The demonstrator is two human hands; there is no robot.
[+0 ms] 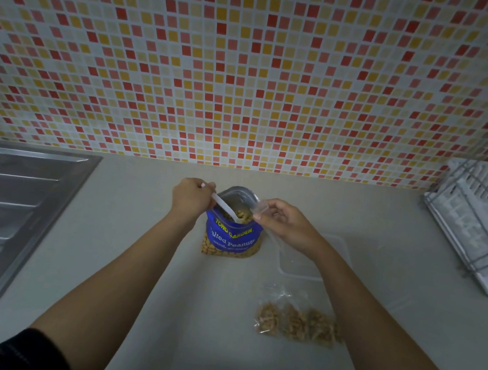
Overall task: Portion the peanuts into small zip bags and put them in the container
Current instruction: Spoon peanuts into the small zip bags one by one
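Blue peanut bag (232, 238), left hand (190, 198) gripping white spoon (224, 205) inside, right hand (287, 222) pinching zip bag (260, 207), forearm over clear container (297, 265).

One wide-angle camera, worn on the person's head, looked forward and down. It faced the tiled wall (249, 65), which filled nearly the upper half of the frame; the countertop (138, 264) filled the rest, running out at the bottom edge. The sink (8, 205) was cut off at left, the dish rack (479, 221) at right. The left hand (191, 199) and right hand (287, 222) sat near, just below centre.
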